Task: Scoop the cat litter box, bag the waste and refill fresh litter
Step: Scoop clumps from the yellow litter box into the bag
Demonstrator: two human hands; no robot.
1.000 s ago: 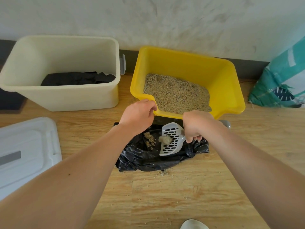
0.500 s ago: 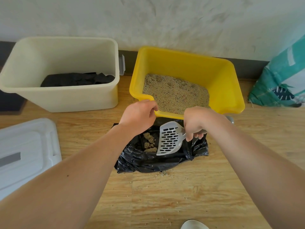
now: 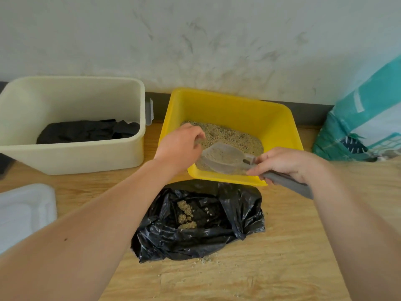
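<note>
A yellow litter box (image 3: 234,105) with tan litter (image 3: 230,135) stands on the wooden floor by the wall. My left hand (image 3: 180,146) grips its near left rim. My right hand (image 3: 284,164) holds the grey handle of a white slotted scoop (image 3: 223,157), whose blurred head lies in the litter at the box's near edge. In front of the box lies an open black waste bag (image 3: 217,235) with several litter clumps (image 3: 185,213) inside.
A cream bin (image 3: 71,157) holding black bags (image 3: 86,131) stands to the left. A white lid (image 3: 23,211) lies at the near left. A teal and white litter sack (image 3: 364,127) leans against the wall at right. Spilled grains (image 3: 204,259) lie by the bag.
My right hand has lifted the scoop out of the black bag and moved it up into the yellow box. The clump fell from the scoop into the bag. The view shifted downward.
</note>
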